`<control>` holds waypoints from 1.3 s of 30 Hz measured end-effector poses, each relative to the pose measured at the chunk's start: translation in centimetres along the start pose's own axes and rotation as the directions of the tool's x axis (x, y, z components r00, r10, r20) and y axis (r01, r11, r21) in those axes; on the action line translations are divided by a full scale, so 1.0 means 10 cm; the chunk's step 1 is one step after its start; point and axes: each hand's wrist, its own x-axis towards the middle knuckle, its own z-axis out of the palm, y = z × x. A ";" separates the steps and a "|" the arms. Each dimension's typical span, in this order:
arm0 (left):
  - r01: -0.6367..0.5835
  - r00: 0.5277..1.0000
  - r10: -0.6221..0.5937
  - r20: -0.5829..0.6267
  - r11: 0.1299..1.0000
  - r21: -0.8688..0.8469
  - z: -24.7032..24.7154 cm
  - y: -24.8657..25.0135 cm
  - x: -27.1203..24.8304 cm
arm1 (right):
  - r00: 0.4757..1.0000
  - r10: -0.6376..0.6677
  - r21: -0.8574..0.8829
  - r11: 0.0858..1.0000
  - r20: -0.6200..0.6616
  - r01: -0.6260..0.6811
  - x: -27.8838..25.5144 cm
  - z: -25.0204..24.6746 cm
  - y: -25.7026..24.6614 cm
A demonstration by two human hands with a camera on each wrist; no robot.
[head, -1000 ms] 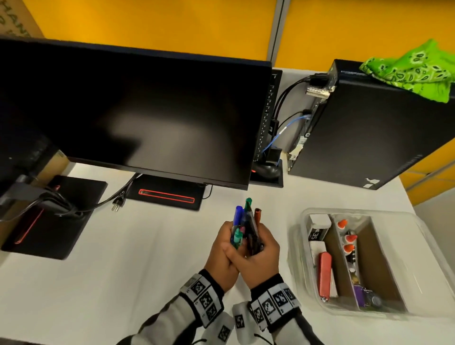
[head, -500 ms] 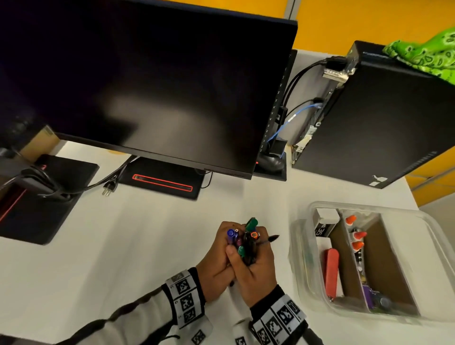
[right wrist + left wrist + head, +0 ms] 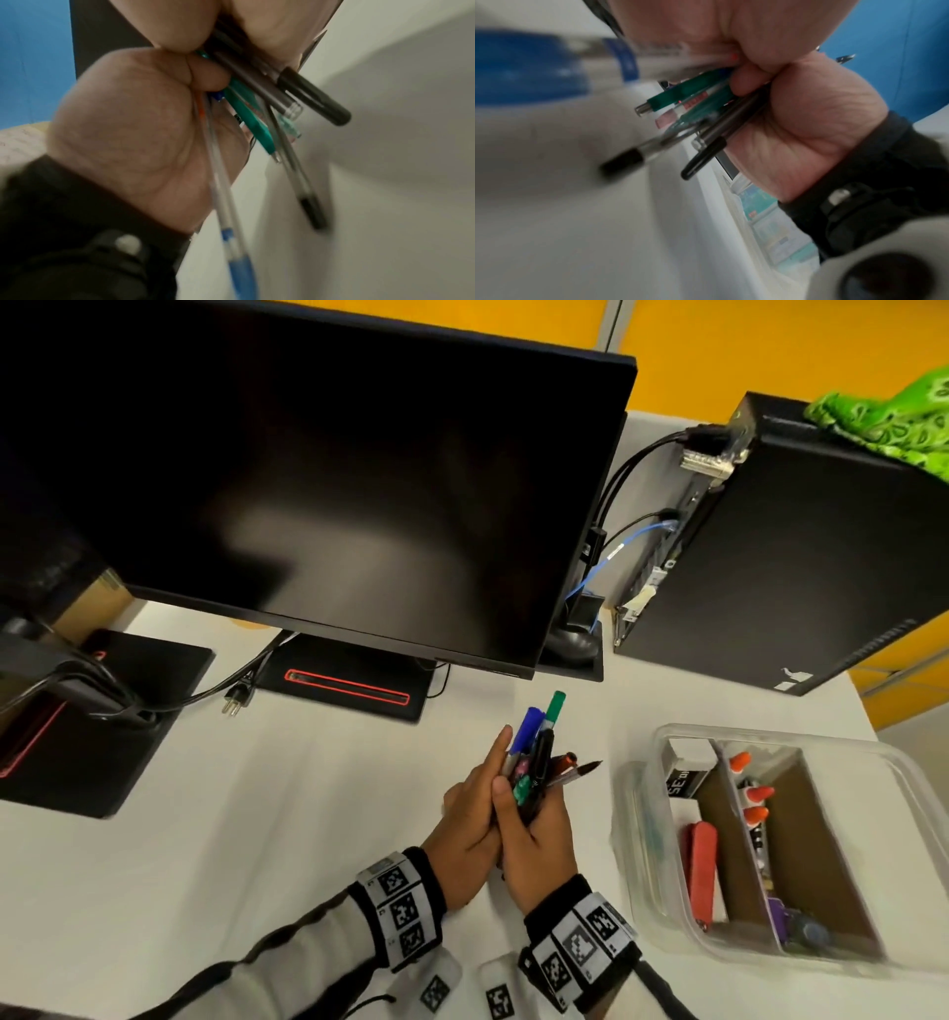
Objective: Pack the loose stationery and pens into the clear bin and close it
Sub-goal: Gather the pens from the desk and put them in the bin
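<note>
Black monitor [image 3: 308,480] behind pens [image 3: 539,752]; clear bin [image 3: 770,736] right, open.

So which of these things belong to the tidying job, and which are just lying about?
Job: pens, gripped by left hand and right hand; clear bin, holding red stapler and orange-capped bottles.
Lying about: monitor; computer tower; green cloth; loose plug.

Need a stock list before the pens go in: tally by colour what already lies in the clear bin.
Orange-capped items: 3
Red item: 1
Black-and-white box: 1
Purple item: 1
Total: 6, the blurred near corner aside.
</note>
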 end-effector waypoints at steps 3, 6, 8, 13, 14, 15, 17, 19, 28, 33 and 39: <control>-0.018 0.998 0.018 0.053 1.000 0.001 -0.07 -0.09 0.06 | 0.999 0.021 0.006 1.000 -0.030 -0.021 0.05 -0.01 -0.09; -0.036 0.988 0.040 0.150 0.999 -0.025 -0.17 0.04 0.10 | 0.997 0.040 -0.008 0.999 -0.072 -0.040 0.12 -0.04 -0.13; -0.030 0.970 0.057 0.236 0.993 -0.117 -0.21 0.06 0.13 | 0.990 0.072 0.022 0.997 -0.119 -0.070 0.17 -0.08 -0.14; 0.261 0.959 -0.198 0.203 0.897 -0.356 -0.50 0.15 0.05 | 0.967 0.226 0.285 0.940 -0.119 -0.184 0.15 -0.19 -0.23; 0.294 0.953 -0.234 0.192 0.866 -0.404 -0.57 0.22 0.03 | 0.964 0.247 0.337 0.920 -0.098 -0.201 0.13 -0.21 -0.27; 0.314 0.949 -0.261 0.178 0.836 -0.449 -0.64 0.32 0.03 | 0.963 0.259 0.383 0.899 -0.075 -0.212 0.11 -0.24 -0.35; 0.335 0.941 -0.303 0.153 0.759 -0.558 -0.74 0.49 0.04 | 0.963 0.270 0.443 0.865 -0.013 -0.237 0.06 -0.27 -0.51; 0.348 0.928 -0.346 0.139 0.671 -0.655 -0.76 0.65 0.04 | 0.965 0.257 0.475 0.843 0.054 -0.251 0.01 -0.28 -0.69; 0.216 0.898 -0.345 0.273 0.886 0.409 -0.67 0.40 -0.13 | 0.964 0.263 0.359 0.905 -0.046 -0.230 0.03 -0.42 -1.12; -0.187 0.791 -0.375 0.483 0.603 0.775 -0.50 -0.11 -0.38 | 0.964 0.251 0.428 0.883 -0.084 -0.192 -0.05 -0.62 -1.24; -0.214 0.831 -0.361 0.423 0.493 0.843 -0.37 -0.13 -0.25 | 0.933 0.134 0.415 0.910 -0.333 0.017 -0.13 -1.33 -1.65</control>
